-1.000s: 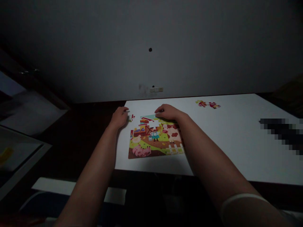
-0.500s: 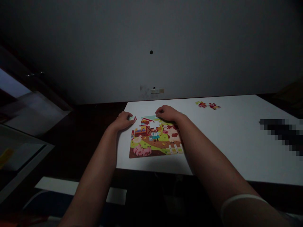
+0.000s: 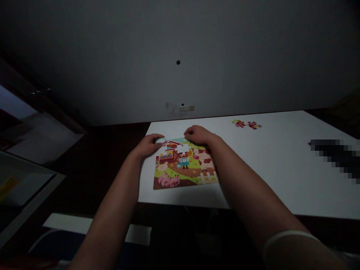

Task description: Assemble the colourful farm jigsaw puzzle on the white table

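Note:
A colourful farm jigsaw puzzle (image 3: 182, 170) lies near the front left corner of the white table (image 3: 267, 168). It has a white gap (image 3: 183, 148) near its top middle. My left hand (image 3: 146, 145) pinches a small puzzle piece (image 3: 161, 140) and holds it at the puzzle's top left corner. My right hand (image 3: 198, 134) rests on the puzzle's far edge with its fingers curled down onto it. What lies under those fingertips is hidden.
Two loose puzzle pieces (image 3: 239, 123) (image 3: 254, 125) lie at the table's far edge. A blurred dark patch (image 3: 334, 155) sits on the right of the table. A grey wall with a socket plate (image 3: 186, 108) rises behind. Dim furniture stands to the left.
My left hand has slid right with the piece, from beside the puzzle to its top left corner. My right hand has stayed on the far edge.

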`<state>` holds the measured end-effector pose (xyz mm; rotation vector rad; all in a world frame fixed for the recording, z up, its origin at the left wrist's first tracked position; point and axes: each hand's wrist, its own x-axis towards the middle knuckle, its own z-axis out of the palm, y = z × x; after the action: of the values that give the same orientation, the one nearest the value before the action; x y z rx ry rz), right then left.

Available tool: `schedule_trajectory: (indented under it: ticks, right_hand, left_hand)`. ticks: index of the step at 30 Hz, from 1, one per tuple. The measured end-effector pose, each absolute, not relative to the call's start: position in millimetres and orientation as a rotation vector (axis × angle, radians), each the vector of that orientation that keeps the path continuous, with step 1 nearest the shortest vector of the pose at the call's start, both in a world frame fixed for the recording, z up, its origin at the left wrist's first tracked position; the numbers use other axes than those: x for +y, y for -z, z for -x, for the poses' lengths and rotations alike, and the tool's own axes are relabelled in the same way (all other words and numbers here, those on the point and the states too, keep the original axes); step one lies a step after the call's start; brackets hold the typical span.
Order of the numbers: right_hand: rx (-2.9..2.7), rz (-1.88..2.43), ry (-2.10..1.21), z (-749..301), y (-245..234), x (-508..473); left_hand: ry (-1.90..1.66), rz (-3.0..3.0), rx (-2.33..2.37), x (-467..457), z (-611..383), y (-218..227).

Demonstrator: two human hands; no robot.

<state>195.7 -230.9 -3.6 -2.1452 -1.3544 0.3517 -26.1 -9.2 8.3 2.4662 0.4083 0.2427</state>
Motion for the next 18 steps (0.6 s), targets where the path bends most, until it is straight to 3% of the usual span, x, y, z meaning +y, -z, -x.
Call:
schedule_trajectory:
  ticks: [18]
  right_hand:
    - [-1.358,2.141,-0.325,-197,6,-231]
  left_hand:
    - [-0.338,-2.662,0.344,-16,16,-2]
